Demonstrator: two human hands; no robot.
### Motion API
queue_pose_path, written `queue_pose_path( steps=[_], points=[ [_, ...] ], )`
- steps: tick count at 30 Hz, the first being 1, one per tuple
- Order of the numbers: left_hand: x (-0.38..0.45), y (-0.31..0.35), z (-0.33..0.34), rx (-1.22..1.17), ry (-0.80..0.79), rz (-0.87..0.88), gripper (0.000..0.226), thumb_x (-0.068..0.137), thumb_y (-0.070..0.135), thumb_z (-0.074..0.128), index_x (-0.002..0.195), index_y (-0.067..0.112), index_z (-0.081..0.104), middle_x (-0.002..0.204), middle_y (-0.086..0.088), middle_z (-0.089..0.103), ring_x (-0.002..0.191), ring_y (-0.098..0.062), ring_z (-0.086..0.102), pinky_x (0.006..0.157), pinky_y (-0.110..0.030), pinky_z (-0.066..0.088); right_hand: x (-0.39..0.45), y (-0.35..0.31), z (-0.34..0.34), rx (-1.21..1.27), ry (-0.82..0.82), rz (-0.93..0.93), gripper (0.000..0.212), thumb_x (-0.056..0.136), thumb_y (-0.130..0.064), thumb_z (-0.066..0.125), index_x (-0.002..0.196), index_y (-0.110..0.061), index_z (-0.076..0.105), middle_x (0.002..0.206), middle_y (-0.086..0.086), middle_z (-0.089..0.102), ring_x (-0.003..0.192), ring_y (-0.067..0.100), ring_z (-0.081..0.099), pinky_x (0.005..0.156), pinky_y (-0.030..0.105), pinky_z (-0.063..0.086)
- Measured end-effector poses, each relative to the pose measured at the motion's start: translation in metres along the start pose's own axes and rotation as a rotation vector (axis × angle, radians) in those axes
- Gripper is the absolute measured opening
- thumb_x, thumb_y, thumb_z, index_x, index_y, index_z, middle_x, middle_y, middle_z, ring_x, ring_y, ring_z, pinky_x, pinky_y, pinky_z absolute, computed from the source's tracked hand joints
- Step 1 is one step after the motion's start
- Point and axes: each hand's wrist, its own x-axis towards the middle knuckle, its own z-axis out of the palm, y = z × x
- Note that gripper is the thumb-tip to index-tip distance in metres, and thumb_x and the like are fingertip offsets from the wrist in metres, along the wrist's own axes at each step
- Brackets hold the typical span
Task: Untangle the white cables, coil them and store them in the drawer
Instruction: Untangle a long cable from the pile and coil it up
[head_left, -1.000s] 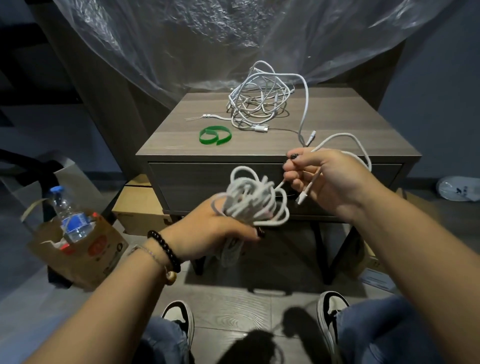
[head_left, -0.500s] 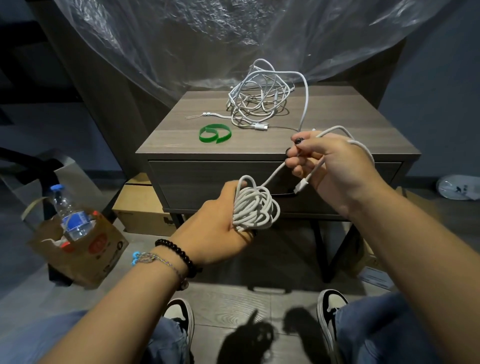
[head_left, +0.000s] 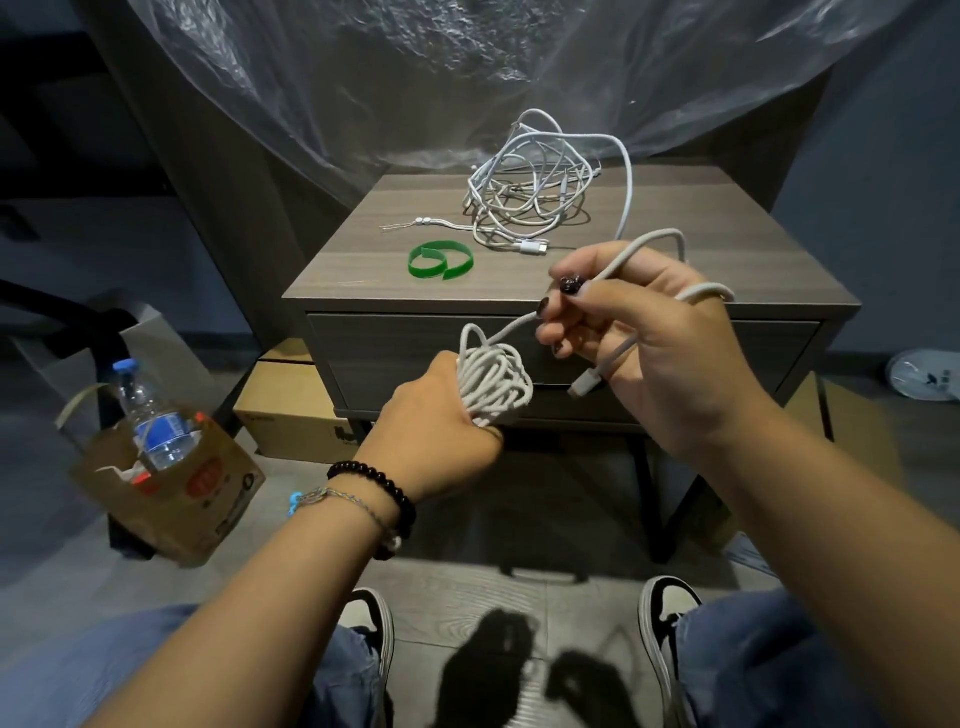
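Head view: at centre frame the left hand (head_left: 434, 415) grips a coil (head_left: 493, 384) of white cable, the loops bulging out at the hand's upper right. A strand runs up and right from the coil to the right hand (head_left: 649, 343), whose thumb and fingers pinch it; the cable loops over the back of that hand and its plug (head_left: 584, 385) hangs below the fingers, just right of the coil. Both hands are in front of the closed drawer (head_left: 395, 343). On the table (head_left: 727, 249) above, upper centre, lies the tangle (head_left: 530, 197); a green strap (head_left: 440, 260) lies to its lower left. A bag (head_left: 171, 493) with a bottle (head_left: 150, 410) stands at lower left.
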Motion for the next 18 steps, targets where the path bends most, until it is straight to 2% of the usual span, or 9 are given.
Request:
queue_pose_path(
  steps=[2,5,9,12,14,16,18],
  points=[
    [0.004,-0.001,0.0,-0.07,0.038,-0.047,0.036,0.075,0.037,0.064,0.107,0.027,0.051,0.097,0.006,0.06,0.092,-0.019,0.057,0.073,-0.028,0.041,-0.002,0.001,0.003,0.026,-0.043,-0.002,0.016,0.079,-0.002,0.049,0.086,-0.004,0.063,0.069,0.008,0.065,0.062,0.02,0.062,0.056,0.024,0.05],
    [0.007,-0.001,-0.002,-0.206,0.078,-0.095,0.042,0.065,0.038,0.067,0.103,0.024,0.058,0.096,0.004,0.064,0.093,-0.019,0.06,0.071,-0.029,0.043,-0.005,0.004,0.008,0.047,-0.083,0.004,0.018,0.076,-0.001,0.048,0.081,-0.004,0.065,0.067,0.01,0.065,0.059,0.021,0.062,0.054,0.024,0.049],
    [0.006,0.004,-0.008,-0.529,0.132,-0.167,0.035,0.056,0.027,0.071,0.091,0.022,0.068,0.095,-0.003,0.071,0.093,-0.021,0.065,0.085,-0.039,0.053,-0.008,0.006,0.013,0.064,-0.131,0.022,0.022,0.074,-0.001,0.048,0.074,-0.006,0.07,0.066,0.013,0.065,0.058,0.022,0.061,0.053,0.025,0.049],
    [0.006,0.005,-0.012,-0.747,0.188,-0.24,0.029,0.057,0.022,0.072,0.086,0.018,0.072,0.094,-0.008,0.073,0.094,-0.026,0.068,0.088,-0.045,0.055,-0.01,0.007,0.014,0.069,-0.165,0.051,0.024,0.074,-0.003,0.048,0.073,-0.008,0.072,0.067,0.014,0.066,0.059,0.023,0.061,0.054,0.025,0.05],
    [0.005,0.005,-0.013,-0.918,0.216,-0.275,0.017,0.07,0.009,0.072,0.087,0.012,0.071,0.088,-0.013,0.072,0.085,-0.028,0.069,0.075,-0.039,0.058,-0.01,0.007,0.015,0.056,-0.183,0.066,0.023,0.075,-0.004,0.049,0.075,-0.008,0.072,0.069,0.014,0.066,0.06,0.023,0.062,0.055,0.026,0.051],
    [0.003,0.009,-0.013,-1.042,0.22,-0.302,0.012,0.08,0.003,0.064,0.09,0.007,0.068,0.075,-0.011,0.064,0.067,-0.024,0.062,0.058,-0.029,0.052,-0.011,0.008,0.017,0.052,-0.191,0.082,0.02,0.076,-0.005,0.05,0.079,-0.005,0.069,0.07,0.014,0.067,0.06,0.023,0.063,0.056,0.026,0.052],
    [0.003,0.01,-0.012,-1.128,0.234,-0.318,0.018,0.074,0.008,0.067,0.092,0.005,0.066,0.07,-0.009,0.059,0.063,-0.023,0.057,0.062,-0.033,0.048,-0.011,0.008,0.018,0.059,-0.187,0.104,0.017,0.075,-0.005,0.05,0.082,-0.002,0.066,0.07,0.015,0.067,0.06,0.022,0.063,0.056,0.026,0.052]
  ],
)
